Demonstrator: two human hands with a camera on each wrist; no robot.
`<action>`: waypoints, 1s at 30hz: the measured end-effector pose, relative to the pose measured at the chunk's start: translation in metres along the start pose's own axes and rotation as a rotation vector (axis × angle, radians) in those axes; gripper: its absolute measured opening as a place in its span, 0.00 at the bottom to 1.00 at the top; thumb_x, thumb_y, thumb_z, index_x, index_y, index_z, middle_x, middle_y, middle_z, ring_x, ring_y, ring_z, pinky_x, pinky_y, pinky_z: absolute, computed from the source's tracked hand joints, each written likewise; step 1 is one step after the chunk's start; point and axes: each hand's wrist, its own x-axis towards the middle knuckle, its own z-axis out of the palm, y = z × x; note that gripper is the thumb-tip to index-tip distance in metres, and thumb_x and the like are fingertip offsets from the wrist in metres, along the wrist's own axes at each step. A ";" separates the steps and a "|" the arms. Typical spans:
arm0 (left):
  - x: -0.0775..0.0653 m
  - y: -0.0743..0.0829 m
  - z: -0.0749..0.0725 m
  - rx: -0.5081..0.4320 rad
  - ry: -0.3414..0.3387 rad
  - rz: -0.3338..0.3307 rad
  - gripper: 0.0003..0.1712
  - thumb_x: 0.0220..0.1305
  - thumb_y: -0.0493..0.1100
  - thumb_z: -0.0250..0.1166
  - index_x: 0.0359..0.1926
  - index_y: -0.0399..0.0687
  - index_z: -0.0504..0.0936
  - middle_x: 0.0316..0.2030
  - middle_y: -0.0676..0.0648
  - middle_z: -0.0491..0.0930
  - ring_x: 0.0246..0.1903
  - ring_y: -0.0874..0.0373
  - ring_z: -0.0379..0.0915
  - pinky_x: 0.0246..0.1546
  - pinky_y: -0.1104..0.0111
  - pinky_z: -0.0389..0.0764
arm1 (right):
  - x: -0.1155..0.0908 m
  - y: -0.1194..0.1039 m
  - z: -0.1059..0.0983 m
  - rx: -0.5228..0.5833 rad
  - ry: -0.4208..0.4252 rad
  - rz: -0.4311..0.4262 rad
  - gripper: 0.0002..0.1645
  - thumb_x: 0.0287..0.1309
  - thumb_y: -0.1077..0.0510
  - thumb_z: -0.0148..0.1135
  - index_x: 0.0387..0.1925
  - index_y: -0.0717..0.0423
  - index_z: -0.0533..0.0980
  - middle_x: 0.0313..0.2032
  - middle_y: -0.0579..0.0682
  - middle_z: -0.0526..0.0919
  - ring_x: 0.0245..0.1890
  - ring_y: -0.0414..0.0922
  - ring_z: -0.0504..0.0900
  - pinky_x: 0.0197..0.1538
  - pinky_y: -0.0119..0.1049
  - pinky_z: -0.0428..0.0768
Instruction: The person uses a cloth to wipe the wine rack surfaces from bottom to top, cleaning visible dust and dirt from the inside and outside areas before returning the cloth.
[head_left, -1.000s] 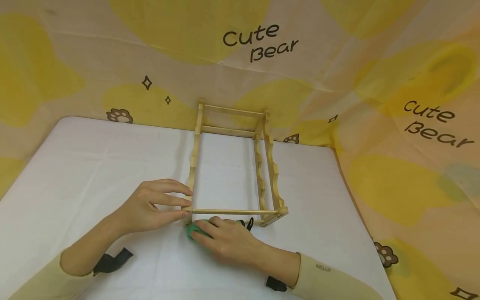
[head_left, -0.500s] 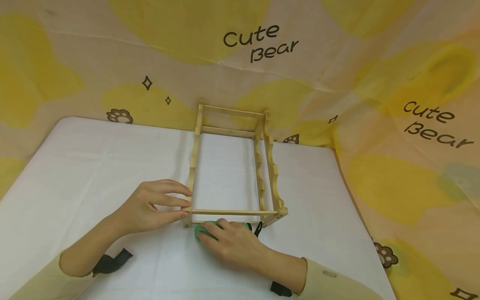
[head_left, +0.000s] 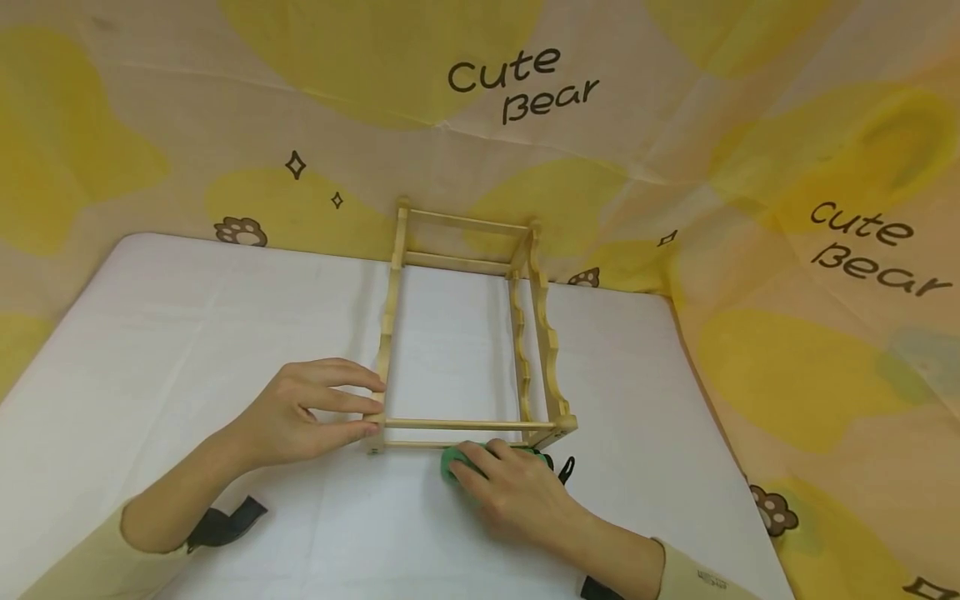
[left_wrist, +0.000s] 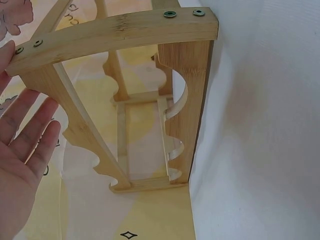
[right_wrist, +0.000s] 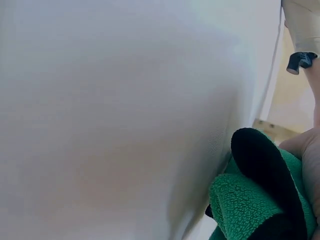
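A light wooden rack with scalloped side rails rests on the white-covered table. My left hand holds its near left corner. In the left wrist view, the thumb lies at the end of the rack's crosspiece and the fingers reach past the scalloped rail. My right hand grips a folded green cloth against the low front bar, right of its middle. Up close in the right wrist view, the terry cloth shows black edging; the right fingers are mostly out of that view.
Yellow printed fabric hangs behind and to the right of the table. The white tabletop extends on both sides of the rack. A dark strap hangs by the left wrist, another by the right.
My right hand has slid the green cloth rightward along the rack's front bar, from its left end to beyond the middle. The left hand and the rack have stayed put.
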 end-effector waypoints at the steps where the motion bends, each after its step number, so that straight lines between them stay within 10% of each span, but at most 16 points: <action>1: 0.000 0.000 0.000 -0.002 0.001 0.001 0.14 0.68 0.50 0.73 0.38 0.44 0.94 0.44 0.44 0.90 0.45 0.49 0.86 0.58 0.74 0.80 | -0.003 0.001 0.000 0.001 0.000 0.001 0.28 0.39 0.61 0.75 0.49 0.51 0.84 0.50 0.47 0.84 0.36 0.43 0.81 0.33 0.24 0.82; 7: 0.000 -0.001 0.000 -0.002 0.008 0.013 0.13 0.68 0.49 0.74 0.38 0.43 0.94 0.43 0.44 0.90 0.44 0.48 0.86 0.58 0.73 0.80 | -0.021 0.008 -0.001 -0.008 0.001 0.005 0.29 0.38 0.64 0.72 0.49 0.53 0.84 0.50 0.48 0.84 0.38 0.44 0.82 0.35 0.25 0.84; 14: 0.000 -0.001 0.001 0.000 0.007 0.019 0.13 0.68 0.49 0.74 0.38 0.44 0.94 0.43 0.44 0.90 0.44 0.48 0.86 0.58 0.73 0.80 | -0.041 0.016 -0.007 -0.011 0.014 0.040 0.21 0.63 0.66 0.48 0.48 0.54 0.84 0.48 0.48 0.85 0.38 0.45 0.83 0.28 0.26 0.83; 21: 0.002 -0.001 0.001 0.000 0.005 0.020 0.12 0.68 0.49 0.74 0.38 0.44 0.94 0.43 0.44 0.90 0.44 0.48 0.86 0.57 0.73 0.80 | -0.064 0.029 -0.016 -0.053 -0.001 0.021 0.36 0.30 0.59 0.78 0.51 0.56 0.83 0.53 0.51 0.85 0.39 0.46 0.83 0.32 0.31 0.85; 30: 0.001 0.000 0.001 -0.008 0.005 0.009 0.12 0.68 0.49 0.74 0.38 0.44 0.94 0.43 0.42 0.90 0.44 0.48 0.86 0.58 0.73 0.80 | -0.080 0.042 -0.030 -0.008 -0.014 0.015 0.53 0.15 0.51 0.93 0.54 0.56 0.82 0.54 0.52 0.84 0.41 0.48 0.83 0.39 0.35 0.87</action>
